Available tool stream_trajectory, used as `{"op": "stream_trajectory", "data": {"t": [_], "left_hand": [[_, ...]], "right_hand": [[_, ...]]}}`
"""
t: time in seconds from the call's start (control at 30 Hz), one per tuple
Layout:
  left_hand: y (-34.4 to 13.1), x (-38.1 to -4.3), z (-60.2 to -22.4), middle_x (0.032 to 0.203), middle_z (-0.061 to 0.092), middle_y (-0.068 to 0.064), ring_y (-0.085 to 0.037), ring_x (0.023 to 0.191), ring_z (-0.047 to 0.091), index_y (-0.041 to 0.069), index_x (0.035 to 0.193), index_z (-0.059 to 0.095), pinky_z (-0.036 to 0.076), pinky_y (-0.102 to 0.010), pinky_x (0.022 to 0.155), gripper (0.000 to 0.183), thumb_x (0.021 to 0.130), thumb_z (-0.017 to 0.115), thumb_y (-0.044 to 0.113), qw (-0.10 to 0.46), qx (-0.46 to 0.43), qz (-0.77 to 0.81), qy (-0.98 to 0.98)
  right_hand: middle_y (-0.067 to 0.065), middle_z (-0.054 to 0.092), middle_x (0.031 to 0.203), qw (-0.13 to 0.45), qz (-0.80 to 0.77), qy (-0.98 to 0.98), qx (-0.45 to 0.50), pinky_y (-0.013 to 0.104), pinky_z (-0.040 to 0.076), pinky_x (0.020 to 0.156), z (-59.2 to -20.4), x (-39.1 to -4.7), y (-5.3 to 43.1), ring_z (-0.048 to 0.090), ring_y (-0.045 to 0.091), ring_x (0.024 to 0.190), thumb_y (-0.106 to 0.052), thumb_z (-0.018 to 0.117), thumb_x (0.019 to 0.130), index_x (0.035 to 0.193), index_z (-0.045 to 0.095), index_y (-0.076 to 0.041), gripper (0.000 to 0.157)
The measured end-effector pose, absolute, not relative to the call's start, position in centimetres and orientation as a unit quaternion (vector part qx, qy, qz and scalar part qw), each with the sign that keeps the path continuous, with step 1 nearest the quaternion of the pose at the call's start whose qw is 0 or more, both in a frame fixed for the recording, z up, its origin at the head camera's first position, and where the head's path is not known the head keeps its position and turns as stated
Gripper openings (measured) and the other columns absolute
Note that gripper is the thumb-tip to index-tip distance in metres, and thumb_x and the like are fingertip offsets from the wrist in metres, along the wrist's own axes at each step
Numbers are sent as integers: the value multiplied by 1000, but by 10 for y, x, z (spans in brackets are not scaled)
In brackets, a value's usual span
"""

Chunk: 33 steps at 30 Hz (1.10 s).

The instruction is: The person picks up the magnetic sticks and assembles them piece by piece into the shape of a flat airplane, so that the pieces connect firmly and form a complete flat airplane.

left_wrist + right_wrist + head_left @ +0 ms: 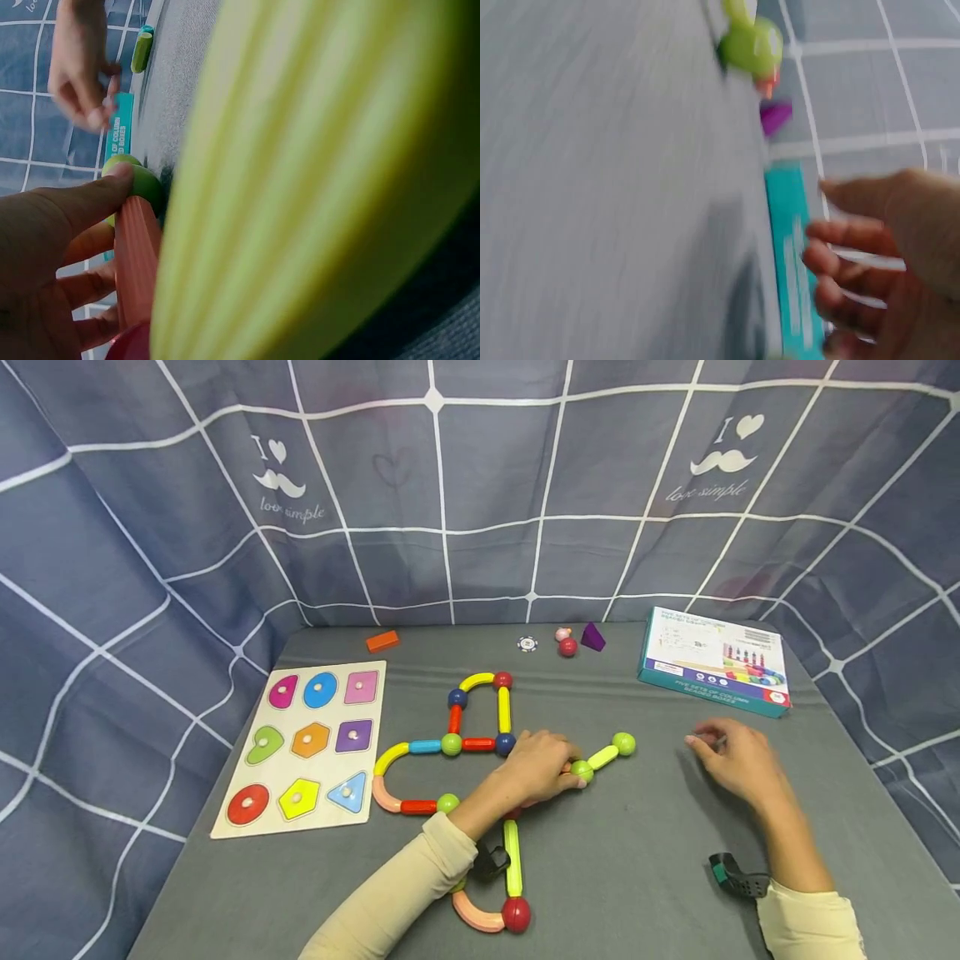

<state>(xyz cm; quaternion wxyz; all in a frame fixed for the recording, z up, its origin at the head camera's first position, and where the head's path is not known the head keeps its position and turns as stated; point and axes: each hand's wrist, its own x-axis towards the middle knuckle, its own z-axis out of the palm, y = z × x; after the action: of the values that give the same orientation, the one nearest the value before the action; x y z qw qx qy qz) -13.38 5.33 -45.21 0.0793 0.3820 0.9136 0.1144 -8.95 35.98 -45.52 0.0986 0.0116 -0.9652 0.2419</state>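
Note:
My left hand (536, 768) pinches a green ball (582, 771), its thumb lying on the ball in the left wrist view. A salmon-coloured ribbed rod (136, 255) runs from that ball to a red ball (131, 343) beside the palm. On the ball's other side a short light-green rod (603, 757) leads to another green ball (623, 743). These join a figure of coloured rods and balls, partly hidden under my left forearm. My right hand (742, 760) is raised at the right, fingers loosely bent and thumb apart from them, with nothing held.
A wooden shape-puzzle board (300, 752) lies left of the figure. At the back are an orange block (382, 642), a poker chip (527, 644), a red ball (567, 647) and a purple block (592, 637). A teal-edged box (716, 660) lies at the back right, before a checked curtain (495, 485).

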Motion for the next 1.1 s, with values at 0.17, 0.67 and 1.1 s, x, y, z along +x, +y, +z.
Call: {"op": "stream_trajectory", "data": {"t": [0.17,0.67,1.1], "left_hand": [[50,-133,-451,83,52,12,-12,82,48,25,111,68,33,-33,69,35,85,66,48,79,379,108,916],[51,-135,-452,80,50,11,-11,79,46,24,112,69,33,-32,69,36,85,66,48,92,380,110,914],[56,-132,-450,81,51,12,-11,77,47,25,110,70,33,-32,67,35,84,67,49,86,374,103,918]], "right_hand": [[10,65,84,62,174,-978,-99,45,37,54,-451,-61,389,59,35,76,-43,65,86,93,68,-8,36],[-8,57,77,36,252,-958,132,30,40,60,-474,-58,316,51,11,70,-23,74,83,89,67,-18,11],[-12,50,70,22,277,-945,175,23,38,54,-477,-66,269,47,6,59,-25,75,82,86,63,-21,13]]}}
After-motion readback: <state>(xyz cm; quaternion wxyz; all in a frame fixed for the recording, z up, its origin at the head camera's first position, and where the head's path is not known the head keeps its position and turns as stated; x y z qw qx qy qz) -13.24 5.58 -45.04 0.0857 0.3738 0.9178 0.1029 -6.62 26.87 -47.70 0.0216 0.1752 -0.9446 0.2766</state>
